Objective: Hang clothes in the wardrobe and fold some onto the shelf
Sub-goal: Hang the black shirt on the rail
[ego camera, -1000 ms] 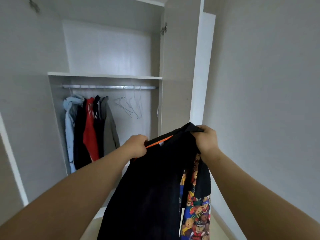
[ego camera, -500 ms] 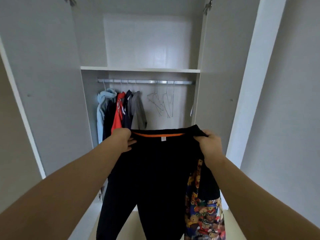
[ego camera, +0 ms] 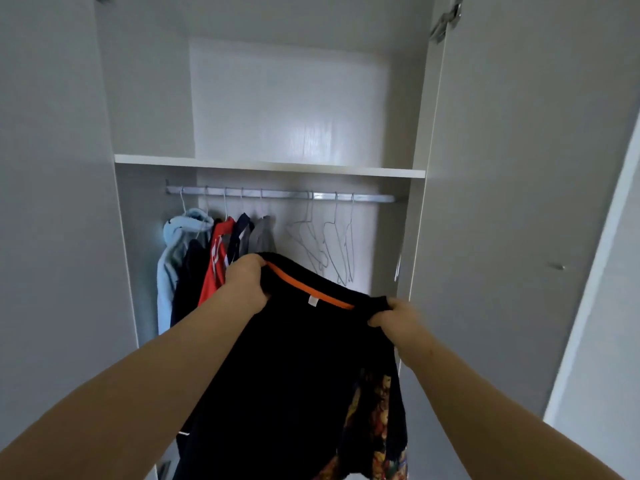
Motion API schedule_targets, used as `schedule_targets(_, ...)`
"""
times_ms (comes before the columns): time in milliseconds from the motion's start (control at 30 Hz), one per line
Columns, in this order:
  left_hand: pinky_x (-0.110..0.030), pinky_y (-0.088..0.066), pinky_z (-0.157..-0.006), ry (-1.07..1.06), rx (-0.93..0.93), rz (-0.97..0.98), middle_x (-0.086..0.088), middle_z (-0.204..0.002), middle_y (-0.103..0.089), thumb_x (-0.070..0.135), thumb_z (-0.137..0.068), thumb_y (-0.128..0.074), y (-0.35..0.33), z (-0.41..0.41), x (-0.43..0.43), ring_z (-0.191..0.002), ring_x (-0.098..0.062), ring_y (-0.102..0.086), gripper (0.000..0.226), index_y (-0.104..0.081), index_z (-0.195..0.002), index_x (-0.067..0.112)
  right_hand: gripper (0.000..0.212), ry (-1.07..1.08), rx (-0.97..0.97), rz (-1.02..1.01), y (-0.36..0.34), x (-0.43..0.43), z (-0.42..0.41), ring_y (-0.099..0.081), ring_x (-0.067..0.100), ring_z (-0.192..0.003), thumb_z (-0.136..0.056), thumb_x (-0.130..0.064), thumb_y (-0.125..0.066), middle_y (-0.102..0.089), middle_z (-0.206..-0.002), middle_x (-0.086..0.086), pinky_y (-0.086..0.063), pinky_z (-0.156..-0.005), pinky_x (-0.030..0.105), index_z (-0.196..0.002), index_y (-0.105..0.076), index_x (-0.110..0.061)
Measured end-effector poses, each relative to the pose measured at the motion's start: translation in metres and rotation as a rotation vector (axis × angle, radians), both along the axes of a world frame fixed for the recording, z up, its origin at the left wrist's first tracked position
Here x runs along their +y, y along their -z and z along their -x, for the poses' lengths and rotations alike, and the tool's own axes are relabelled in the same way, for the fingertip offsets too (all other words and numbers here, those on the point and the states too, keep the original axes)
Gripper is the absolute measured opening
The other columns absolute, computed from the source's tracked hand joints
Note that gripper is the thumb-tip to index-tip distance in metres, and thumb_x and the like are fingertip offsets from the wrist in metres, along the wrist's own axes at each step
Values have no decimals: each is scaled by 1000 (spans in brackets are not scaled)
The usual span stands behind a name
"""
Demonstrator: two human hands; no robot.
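Against half a second ago, the black garment (ego camera: 294, 375) is brought nearer the wardrobe and its orange band (ego camera: 304, 289) is tilted. The left grip (ego camera: 246, 289) is raised at the band's 10 o'clock end and the right grip (ego camera: 398, 318) is held lower at its 4 o'clock end. The garment is judged to be headed for the empty hangers (ego camera: 329, 244) at 1 o'clock of the left grip, under the rail (ego camera: 277, 195), and is not yet hung. Both grips are closed on the band's ends, with fingers curled into the cloth. A patterned cloth (ego camera: 377, 410) is seen hanging at 6 o'clock of the right grip.
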State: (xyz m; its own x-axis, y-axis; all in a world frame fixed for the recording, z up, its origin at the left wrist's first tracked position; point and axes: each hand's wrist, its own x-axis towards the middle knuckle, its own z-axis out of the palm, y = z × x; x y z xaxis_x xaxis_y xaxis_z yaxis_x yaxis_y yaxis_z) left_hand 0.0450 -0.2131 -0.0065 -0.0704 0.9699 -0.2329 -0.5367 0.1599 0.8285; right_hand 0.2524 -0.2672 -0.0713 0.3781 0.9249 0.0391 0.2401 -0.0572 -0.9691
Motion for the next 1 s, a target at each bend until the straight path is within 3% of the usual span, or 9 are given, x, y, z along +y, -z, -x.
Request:
schedule_targets(67,-16,-34,-36,5,-23,-3,-4,-62,-37,-2,-92,-38,-7,2,34,-43,-11,-37,20,-45,-76,8,25,-7,-21,-1,-4,38,9,-60,24,-68,-73,13,-54,-62,-74,10,-52,-61,29,-73,-61,-11)
schedule_targets(133,-10,-20,-29,29,87,-27,-2,-59,-29,-3,-92,-37,-10,3,71,-35,-9,-28,30,-37,-66,13,33,-15,-25,-3,0,77,20,-57,20,-62,-71,16,-48,-59,-69,7,-46,-54,24,-66,-61,-14)
schedule_targets(300,-29,-40,-57,-71,1033,-328,-7,-77,-48,15,-94,-45,17,14,149,-66,-20,-47,17,-42,-77,19,36,34,6,28,18,139,20,-56,19,-61,-72,17,-39,-61,-68,7,-48,-56,27,-62,-62,-10)
schedule_targets(367,-28,-38,-61,-101,1202,-388,-8,-82,-50,17,-94,-45,21,20,170,-72,-23,-49,18,-43,-77,21,34,35,27,19,18,161,15,-55,21,-62,-73,16,-39,-60,-69,9,-46,-56,27,-63,-61,-9)
schedule_targets(400,-28,-37,-59,-120,1191,-383,-7,-81,-50,17,-94,-45,21,20,183,-70,-22,-49,21,-43,-74,22,34,25,31,12,17,177,12,-54,21,-60,-73,16,-39,-59,-68,9,-44,-53,26,-63,-60,-9)
schedule_targets(600,-29,-41,-54,-122,541,-208,-9,-73,-48,8,-95,-46,19,-7,243,-62,-20,-46,21,-43,-76,16,11,-145,-15,49,1,268,2,-49,20,-62,-81,3,-50,-52,-69,9,-39,-56,23,-75,-56,-4)
schedule_targets(733,-28,-37,-55,-165,602,-280,-6,-66,-46,8,-93,-53,17,-32,275,-58,-16,-43,24,-45,-71,16,13,-110,-194,-47,3,325,-15,-50,9,-56,-90,-15,-52,-57,-69,3,-38,-43,13,-78,-53,-15)
schedule_targets(867,-25,-40,-56,-99,631,-281,-8,-65,-51,4,-91,-55,24,-49,294,-59,-18,-46,25,-50,-69,14,30,-62,-450,-18,12,368,-25,-54,27,-101,-93,-36,-51,-56,-112,11,-44,-81,30,-111,-55,-13)
schedule_targets(1000,-26,-42,-58,-134,643,-236,-11,-70,-52,0,-90,-54,36,-51,308,-61,-19,-48,23,-52,-71,13,58,-107,-622,66,23,389,-26,-41,33,-122,-89,-38,-58,-40,-134,15,-39,-96,39,-136,-36,-14)
